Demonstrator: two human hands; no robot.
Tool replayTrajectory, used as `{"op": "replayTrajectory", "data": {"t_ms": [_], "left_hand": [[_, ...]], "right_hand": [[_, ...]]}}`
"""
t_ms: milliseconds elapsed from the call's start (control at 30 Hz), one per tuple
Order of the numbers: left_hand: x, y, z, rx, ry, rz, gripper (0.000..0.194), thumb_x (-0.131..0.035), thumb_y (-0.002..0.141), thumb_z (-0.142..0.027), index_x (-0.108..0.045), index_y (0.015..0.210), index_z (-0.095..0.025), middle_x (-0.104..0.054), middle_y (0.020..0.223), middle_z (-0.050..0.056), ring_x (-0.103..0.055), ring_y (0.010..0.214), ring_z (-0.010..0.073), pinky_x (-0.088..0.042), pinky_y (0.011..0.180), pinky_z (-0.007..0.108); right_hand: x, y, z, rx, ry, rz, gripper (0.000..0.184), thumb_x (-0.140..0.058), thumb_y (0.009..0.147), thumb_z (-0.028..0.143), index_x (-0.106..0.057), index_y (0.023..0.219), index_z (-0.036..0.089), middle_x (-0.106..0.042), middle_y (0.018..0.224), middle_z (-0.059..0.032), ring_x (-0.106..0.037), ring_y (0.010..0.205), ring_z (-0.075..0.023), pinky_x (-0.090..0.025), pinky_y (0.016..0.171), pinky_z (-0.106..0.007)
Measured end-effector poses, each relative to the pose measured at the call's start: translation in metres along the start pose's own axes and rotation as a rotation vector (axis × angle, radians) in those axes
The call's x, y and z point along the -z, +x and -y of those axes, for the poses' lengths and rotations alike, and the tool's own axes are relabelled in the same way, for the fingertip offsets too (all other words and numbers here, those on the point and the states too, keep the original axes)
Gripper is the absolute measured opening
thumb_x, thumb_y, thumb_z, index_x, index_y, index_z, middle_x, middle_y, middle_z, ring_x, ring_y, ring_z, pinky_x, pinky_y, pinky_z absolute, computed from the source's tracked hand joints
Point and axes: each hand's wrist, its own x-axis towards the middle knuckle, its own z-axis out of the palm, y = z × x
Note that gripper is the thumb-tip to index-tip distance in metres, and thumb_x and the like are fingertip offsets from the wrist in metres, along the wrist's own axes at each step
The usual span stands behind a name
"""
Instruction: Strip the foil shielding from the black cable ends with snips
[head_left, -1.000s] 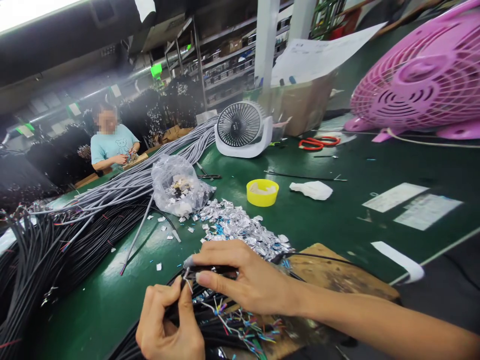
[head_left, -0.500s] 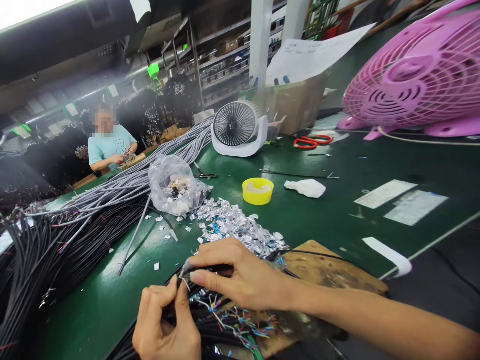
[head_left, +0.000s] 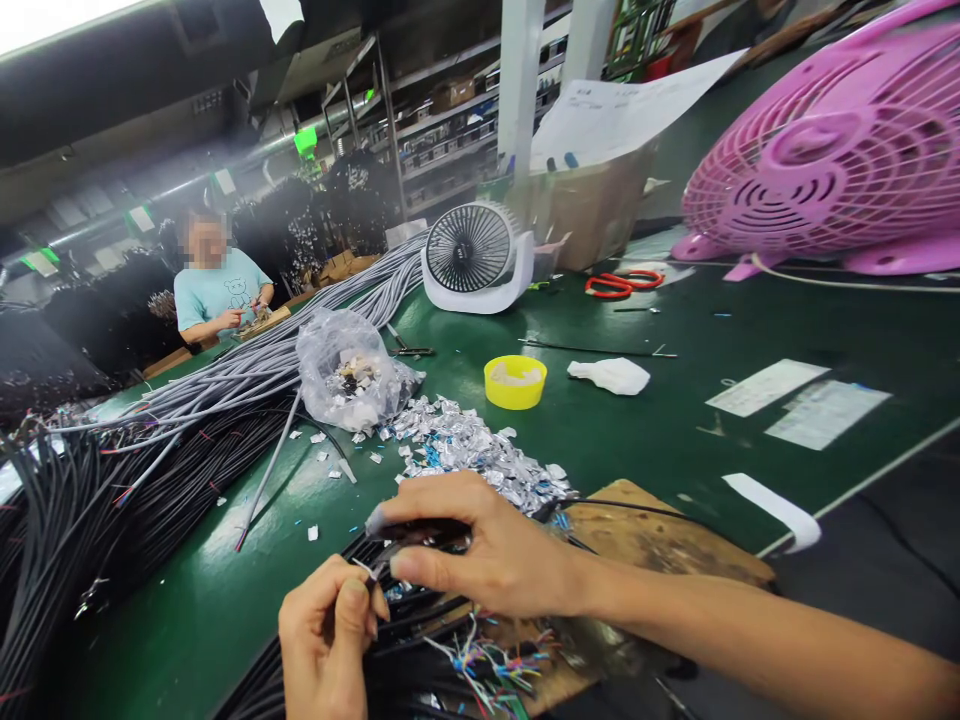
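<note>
My left hand [head_left: 326, 640] is closed, with thumb and finger pinching the end of a black cable, from which a thin white wire [head_left: 363, 567] sticks out. Just beside it, my right hand [head_left: 502, 555] curls around a dark hand tool [head_left: 442, 533], mostly hidden by the fingers; its tip is close to the cable end. Below the hands lie black cables with bared, many-coloured wire ends [head_left: 487, 660]. They rest partly on a worn wooden board [head_left: 660, 535]. A heap of silver foil scraps [head_left: 480, 450] lies just beyond my right hand.
On the green table [head_left: 600, 440] are a clear plastic bag [head_left: 322, 375] of scraps, a yellow dish [head_left: 514, 390], a small white fan [head_left: 476, 260] and red-handled scissors [head_left: 622, 284]. Black cable bundles [head_left: 150, 520] fill the left. A pink fan [head_left: 817, 170] stands right. A co-worker [head_left: 221, 290] sits across.
My left hand has turned and shifted slightly right, its fingers curling more tightly around the cable end. My right thumb has moved slightly right and down, and the dark tool shows more.
</note>
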Motion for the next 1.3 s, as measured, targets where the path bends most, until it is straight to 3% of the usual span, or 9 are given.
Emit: {"op": "replayTrajectory", "data": {"t_ms": [167,400,567,733,867,1000,1133,1233,1300], "left_hand": [[-0.005,-0.001,0.001,0.037,-0.006,0.036,0.051,-0.044,0.086,-0.051,-0.054,0.051,-0.015,-0.041,0.050,0.000,-0.037,0.047,0.0100,-0.026,0.046,0.024],[-0.006,-0.001,0.002,0.067,-0.026,0.021,0.049,-0.046,0.086,-0.049,-0.057,0.052,-0.014,-0.042,0.049,0.000,-0.037,0.046,0.0094,-0.028,0.044,0.022],[-0.010,0.000,0.002,0.048,-0.042,-0.033,0.029,-0.059,0.080,-0.040,-0.065,0.066,-0.015,-0.048,0.056,0.000,-0.045,0.048,0.0101,-0.036,0.044,0.021],[-0.016,0.000,0.004,0.009,-0.020,-0.104,0.022,-0.064,0.075,-0.032,-0.062,0.061,-0.016,-0.052,0.059,0.000,-0.052,0.053,0.0124,-0.045,0.048,0.021],[-0.022,-0.003,0.005,-0.035,0.049,-0.172,0.023,-0.061,0.078,-0.030,-0.058,0.060,-0.016,-0.050,0.054,-0.001,-0.049,0.048,0.0108,-0.043,0.044,0.020],[-0.029,-0.006,0.005,-0.078,0.149,-0.222,0.027,-0.053,0.085,-0.031,-0.054,0.061,-0.017,-0.050,0.048,-0.002,-0.048,0.039,0.0090,-0.041,0.038,0.018],[-0.033,-0.003,0.000,-0.191,0.296,-0.302,0.022,-0.055,0.083,-0.025,-0.055,0.062,-0.018,-0.056,0.053,-0.001,-0.054,0.046,0.0106,-0.043,0.045,0.019],[-0.029,0.005,-0.006,-0.351,0.504,-0.365,0.018,-0.055,0.080,-0.018,-0.057,0.062,-0.018,-0.051,0.051,-0.002,-0.047,0.042,0.0086,-0.037,0.044,0.019],[-0.024,0.009,-0.012,-0.408,0.607,-0.306,0.022,-0.052,0.080,-0.016,-0.056,0.058,-0.018,-0.048,0.050,-0.003,-0.042,0.039,0.0078,-0.034,0.042,0.019]], "right_hand": [[-0.001,-0.001,0.000,0.146,0.052,0.002,0.010,-0.053,0.082,0.011,-0.061,0.076,0.011,-0.055,0.068,-0.0008,-0.045,0.058,-0.0063,-0.037,0.053,-0.018],[-0.002,-0.009,-0.008,0.295,-0.251,0.000,0.014,-0.043,0.076,0.006,-0.057,0.077,0.010,-0.049,0.065,-0.0024,-0.039,0.058,-0.0101,-0.026,0.049,-0.024],[-0.003,-0.005,-0.006,0.259,-0.236,-0.049,0.015,-0.041,0.076,0.006,-0.055,0.073,0.010,-0.049,0.063,-0.0019,-0.039,0.058,-0.0092,-0.029,0.050,-0.022],[-0.005,-0.002,-0.002,0.145,-0.083,-0.107,0.010,-0.047,0.070,0.007,-0.052,0.064,0.013,-0.049,0.057,0.0026,-0.035,0.049,-0.0048,-0.028,0.045,-0.017],[-0.006,-0.003,-0.003,0.070,-0.084,-0.141,0.011,-0.050,0.066,0.011,-0.049,0.055,0.014,-0.047,0.051,0.0041,-0.036,0.046,-0.0037,-0.026,0.043,-0.015],[-0.008,-0.004,-0.008,0.092,-0.131,-0.162,0.013,-0.054,0.063,0.014,-0.049,0.052,0.014,-0.048,0.050,0.0028,-0.037,0.045,-0.0045,-0.026,0.043,-0.016],[-0.010,-0.004,-0.012,0.125,-0.130,-0.184,0.013,-0.054,0.065,0.015,-0.051,0.052,0.014,-0.047,0.049,0.0030,-0.036,0.045,-0.0048,-0.025,0.043,-0.017],[-0.009,-0.005,-0.014,0.099,-0.147,-0.193,0.012,-0.052,0.064,0.014,-0.052,0.052,0.013,-0.043,0.048,0.0041,-0.033,0.045,-0.0044,-0.024,0.044,-0.018],[-0.007,-0.004,-0.014,0.066,-0.144,-0.189,0.011,-0.051,0.062,0.013,-0.052,0.051,0.012,-0.044,0.049,0.0036,-0.033,0.045,-0.0041,-0.024,0.044,-0.017]]}}
